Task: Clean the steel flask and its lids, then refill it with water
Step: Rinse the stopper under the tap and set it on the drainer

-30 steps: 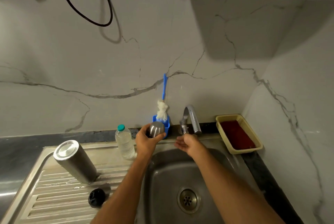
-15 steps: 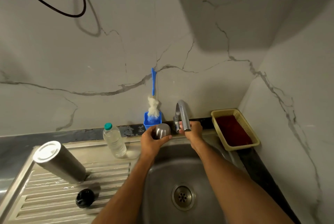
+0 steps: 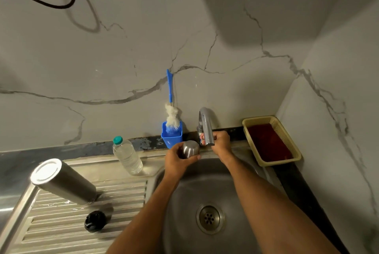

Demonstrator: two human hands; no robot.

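Steel flask (image 3: 63,182) stands upside down on the ribbed drainboard (image 3: 82,227), left of the sink basin (image 3: 205,188). Long axis reads roughly vertical, flat base up and toward the camera, mouth end down on the ribs. The lean toward the upper left may only be wide-angle distortion.

Black inner lid (image 3: 95,221) sits on the drainboard just in front of the flask, apart from it.

Steel cup lid (image 3: 190,149) is in your left hand (image 3: 178,160), held over the back edge of the basin, just left of the tap (image 3: 206,126). Fingers wrap behind it and the thumb runs along its near side. Rounded closed end faces up; the open side is not visible.

Your right hand (image 3: 220,143) is at the tap, fingers clenched around its base behind the spout. Handle or body, I cannot tell. No water stream visible.

Plastic bottle (image 3: 127,155) with a teal cap stands at the sink's back edge, between flask and cup lid. Blue brush holder (image 3: 171,134) stands against the wall with a bottle brush (image 3: 171,110) in it, handle pointing up. Yellow basket (image 3: 271,141) with a dark red inside sits on the desk in the right corner.
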